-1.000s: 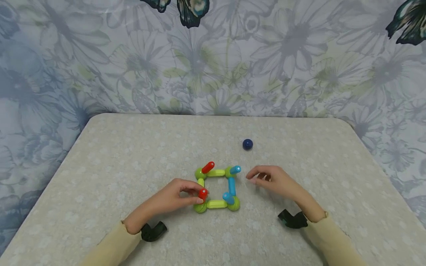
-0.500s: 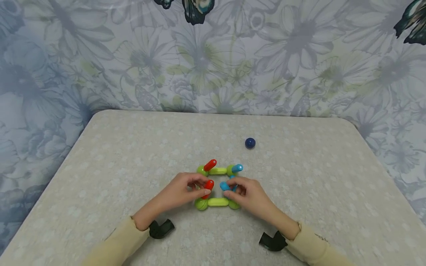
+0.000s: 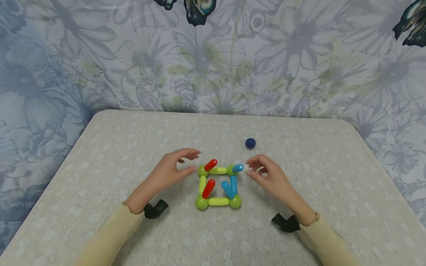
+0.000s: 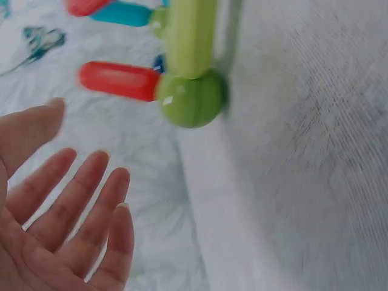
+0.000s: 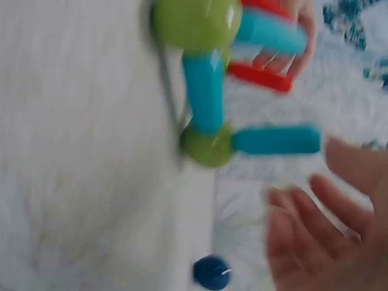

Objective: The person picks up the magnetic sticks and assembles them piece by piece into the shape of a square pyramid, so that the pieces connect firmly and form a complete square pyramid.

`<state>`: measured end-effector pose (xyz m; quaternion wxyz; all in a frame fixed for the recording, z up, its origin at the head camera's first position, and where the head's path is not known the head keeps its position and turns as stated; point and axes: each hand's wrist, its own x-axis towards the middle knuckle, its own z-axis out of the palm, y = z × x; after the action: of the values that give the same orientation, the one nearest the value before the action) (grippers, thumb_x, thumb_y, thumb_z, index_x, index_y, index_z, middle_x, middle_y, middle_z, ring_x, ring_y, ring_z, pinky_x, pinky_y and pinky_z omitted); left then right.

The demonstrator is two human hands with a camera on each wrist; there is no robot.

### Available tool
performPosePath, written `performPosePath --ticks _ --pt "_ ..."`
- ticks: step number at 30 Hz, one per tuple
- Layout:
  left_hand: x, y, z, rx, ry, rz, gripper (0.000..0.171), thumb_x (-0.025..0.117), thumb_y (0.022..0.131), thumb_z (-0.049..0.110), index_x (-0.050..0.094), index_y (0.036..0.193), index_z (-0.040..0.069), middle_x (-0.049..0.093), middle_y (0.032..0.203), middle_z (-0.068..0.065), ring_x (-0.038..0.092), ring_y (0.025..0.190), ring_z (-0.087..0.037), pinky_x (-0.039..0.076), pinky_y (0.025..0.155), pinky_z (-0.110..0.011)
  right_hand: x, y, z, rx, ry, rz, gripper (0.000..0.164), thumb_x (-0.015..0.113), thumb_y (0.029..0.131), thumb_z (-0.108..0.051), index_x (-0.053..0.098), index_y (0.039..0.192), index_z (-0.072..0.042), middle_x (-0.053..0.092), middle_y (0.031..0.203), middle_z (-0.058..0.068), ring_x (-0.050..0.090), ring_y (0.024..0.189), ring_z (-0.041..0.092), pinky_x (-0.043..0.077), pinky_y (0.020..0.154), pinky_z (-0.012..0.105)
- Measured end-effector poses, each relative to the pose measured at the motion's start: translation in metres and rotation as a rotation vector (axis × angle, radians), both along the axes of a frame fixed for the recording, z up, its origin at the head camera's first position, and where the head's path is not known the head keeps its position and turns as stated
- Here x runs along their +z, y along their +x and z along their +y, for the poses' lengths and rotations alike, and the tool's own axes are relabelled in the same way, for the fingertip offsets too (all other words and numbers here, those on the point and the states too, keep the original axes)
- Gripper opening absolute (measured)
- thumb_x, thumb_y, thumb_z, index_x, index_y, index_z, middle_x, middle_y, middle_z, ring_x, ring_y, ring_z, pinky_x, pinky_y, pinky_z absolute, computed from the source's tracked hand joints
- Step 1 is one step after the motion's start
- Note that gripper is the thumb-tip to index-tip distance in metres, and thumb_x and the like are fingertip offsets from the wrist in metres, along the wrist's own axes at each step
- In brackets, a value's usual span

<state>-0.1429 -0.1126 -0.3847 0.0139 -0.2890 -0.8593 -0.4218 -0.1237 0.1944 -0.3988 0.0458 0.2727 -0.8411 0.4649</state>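
Note:
A square made of toy rods and balls stands on the table. Light green balls, among them the near left ball point(image 3: 201, 202), form its corners. Green rods make three sides, and a blue rod point(image 3: 233, 184) makes the right one. From the left corners rise a far red rod point(image 3: 210, 164) and a near red rod point(image 3: 208, 188). Blue rods, a far one point(image 3: 237, 168) and a near one point(image 3: 227, 189), rise from the right corners. My left hand point(image 3: 173, 166) is beside the far left corner, fingers spread and holding nothing. By the far blue rod, my right hand point(image 3: 267, 173) has loosely bent fingers and no object in them.
A dark blue ball point(image 3: 250, 143) lies alone beyond the square's far right corner. The table point(image 3: 146, 133) has a pale patterned cover, and its far edge meets a flowered cloth backdrop point(image 3: 233, 74). Black wrist-worn pieces show beneath both sleeves.
My left hand has let go of the near red rod and moved to the far left corner. My right hand took the near blue rod, then released it and moved to the far right.

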Motion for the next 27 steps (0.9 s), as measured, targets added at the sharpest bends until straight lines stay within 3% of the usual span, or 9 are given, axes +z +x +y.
performPosePath --ticks 3,6,10,15,20,27 --pt "-0.007 -0.009 0.01 -0.063 -0.087 0.024 0.046 0.072 0.083 0.007 0.057 0.127 0.005 0.059 0.123 -0.006 0.055 0.11 -0.022 0.045 0.089 -0.04 -0.013 -0.013 0.001 0.132 0.023 -0.038 0.042 0.063 0.09 -0.005 0.053 0.13 -0.006 0.055 0.125 0.01 0.052 0.112 0.023 0.045 0.088 0.039" --pt "-0.012 -0.013 0.02 -0.108 -0.132 0.023 0.039 0.07 0.085 0.007 0.062 0.122 0.005 0.062 0.117 -0.005 0.057 0.109 -0.02 0.044 0.09 -0.036 -0.02 -0.021 -0.007 0.201 0.024 -0.077 0.039 0.061 0.092 -0.01 0.055 0.13 -0.008 0.056 0.127 0.005 0.049 0.118 0.018 0.039 0.097 0.039" --pt "-0.013 -0.013 0.024 -0.112 -0.109 0.033 0.028 0.071 0.083 0.004 0.068 0.111 0.008 0.067 0.104 0.0 0.061 0.099 -0.015 0.047 0.086 -0.033 -0.014 -0.023 -0.021 0.198 0.087 0.029 0.033 0.065 0.089 -0.009 0.062 0.122 -0.008 0.062 0.118 -0.001 0.054 0.111 0.013 0.042 0.094 0.035" --pt "-0.015 -0.008 0.017 -0.147 -0.072 0.038 0.025 0.072 0.082 0.003 0.07 0.106 0.009 0.067 0.1 0.004 0.061 0.095 -0.011 0.048 0.084 -0.03 -0.004 -0.02 -0.033 0.193 0.273 0.179 0.034 0.068 0.086 -0.012 0.064 0.12 -0.009 0.064 0.112 -0.002 0.057 0.105 0.013 0.045 0.087 0.032" --pt "-0.018 -0.005 0.011 -0.167 -0.021 -0.019 0.024 0.071 0.082 0.001 0.069 0.103 0.012 0.066 0.098 0.008 0.061 0.095 -0.008 0.046 0.087 -0.03 0.001 -0.016 -0.042 0.184 0.411 0.254 0.034 0.069 0.086 -0.018 0.066 0.118 -0.009 0.065 0.104 -0.002 0.058 0.098 0.014 0.046 0.084 0.032" --pt "-0.021 -0.003 0.009 -0.177 -0.046 -0.001 0.023 0.071 0.081 0.0 0.067 0.101 0.011 0.066 0.097 0.007 0.06 0.094 -0.008 0.047 0.087 -0.032 -0.002 -0.014 -0.045 0.175 0.442 0.277 0.032 0.07 0.086 -0.02 0.067 0.116 -0.01 0.065 0.102 -0.002 0.058 0.097 0.014 0.046 0.084 0.031"
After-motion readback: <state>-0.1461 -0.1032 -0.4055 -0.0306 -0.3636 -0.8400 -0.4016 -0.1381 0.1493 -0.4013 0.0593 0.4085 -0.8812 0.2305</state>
